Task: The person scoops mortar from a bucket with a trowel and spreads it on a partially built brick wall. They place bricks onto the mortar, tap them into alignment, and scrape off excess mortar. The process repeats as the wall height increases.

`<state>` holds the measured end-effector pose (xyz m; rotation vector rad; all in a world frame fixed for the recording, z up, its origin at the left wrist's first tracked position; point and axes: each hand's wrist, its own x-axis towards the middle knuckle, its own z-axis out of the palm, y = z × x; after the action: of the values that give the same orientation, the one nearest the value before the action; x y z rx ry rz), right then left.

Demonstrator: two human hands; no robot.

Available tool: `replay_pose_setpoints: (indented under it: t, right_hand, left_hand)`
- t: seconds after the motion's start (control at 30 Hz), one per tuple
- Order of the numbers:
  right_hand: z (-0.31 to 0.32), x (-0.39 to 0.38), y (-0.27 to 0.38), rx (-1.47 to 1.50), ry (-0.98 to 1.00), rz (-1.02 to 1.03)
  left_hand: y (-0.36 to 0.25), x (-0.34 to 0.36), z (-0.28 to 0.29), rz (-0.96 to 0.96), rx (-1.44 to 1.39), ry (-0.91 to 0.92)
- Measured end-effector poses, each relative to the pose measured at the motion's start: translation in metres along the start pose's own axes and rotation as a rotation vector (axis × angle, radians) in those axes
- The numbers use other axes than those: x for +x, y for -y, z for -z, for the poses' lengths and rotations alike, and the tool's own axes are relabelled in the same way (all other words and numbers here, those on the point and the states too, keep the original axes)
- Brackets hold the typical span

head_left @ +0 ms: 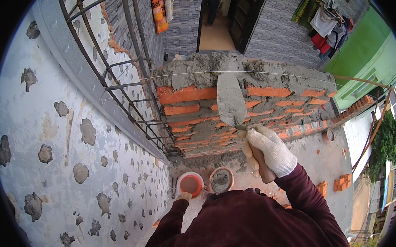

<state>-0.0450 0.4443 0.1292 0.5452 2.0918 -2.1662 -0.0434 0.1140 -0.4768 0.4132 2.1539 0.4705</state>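
Observation:
My right hand [269, 149], in a white knit glove, grips a trowel by its wooden handle; the mortar-smeared blade [231, 101] lies against the top and face of a red brick wall [274, 91] with rough grey mortar on it. A white string [285, 73] runs along the wall's top. My left hand [184, 195] is low, beside a white bucket with a reddish inside [190, 183]; its fingers are too small and partly hidden to make out. Next to that bucket stands a pail of grey mortar [221, 179].
A rebar cage [134, 104] rises at left beside a pitted white wall [50, 131]. Loose bricks [342, 182] lie on the floor at right, near leaning poles [373, 127]. Beyond the brick wall, a person [212, 6] is in a doorway, near hanging laundry [325, 27].

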Motion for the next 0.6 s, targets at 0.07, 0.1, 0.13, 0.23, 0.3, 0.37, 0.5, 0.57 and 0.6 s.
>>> replay_pose_setpoints:
  t: [0.07,0.1,0.13,0.23,0.3,0.37,0.5,0.57,0.6]
  right_hand:
    - [-0.014,0.001,0.011,-0.027,0.046,-0.022]
    - [-0.022,0.003,0.017,-0.04,0.076,-0.032]
    - [-0.03,0.005,0.025,-0.109,0.134,-0.057]
    - [-0.044,0.018,0.015,-0.508,0.105,0.154]
    - [-0.037,0.023,0.004,-0.746,-0.031,0.379]
    - [-0.015,0.021,0.005,-0.855,-0.116,0.424]
    - [0.018,-0.004,0.018,-0.994,-0.229,0.341]
    - [0.013,-0.015,0.018,-1.056,-0.219,0.4]
    - [0.012,-0.019,0.016,-1.079,-0.227,0.427]
  left_hand:
    - [-0.001,-0.006,-0.008,-0.089,0.018,-0.055]
    - [0.0,-0.011,-0.011,-0.129,0.024,-0.086]
    - [-0.008,-0.021,-0.011,-0.065,-0.017,-0.054]
    - [-0.029,-0.044,0.004,0.066,-0.117,0.026]
    - [-0.02,-0.036,0.001,0.089,-0.194,0.059]
    - [-0.014,-0.021,-0.001,0.03,-0.071,-0.006]
    - [-0.01,-0.006,0.002,0.073,-0.019,-0.041]
    - [-0.002,-0.006,-0.001,0.145,-0.322,-0.09]
    - [0.003,-0.007,0.001,0.175,-0.46,-0.114]
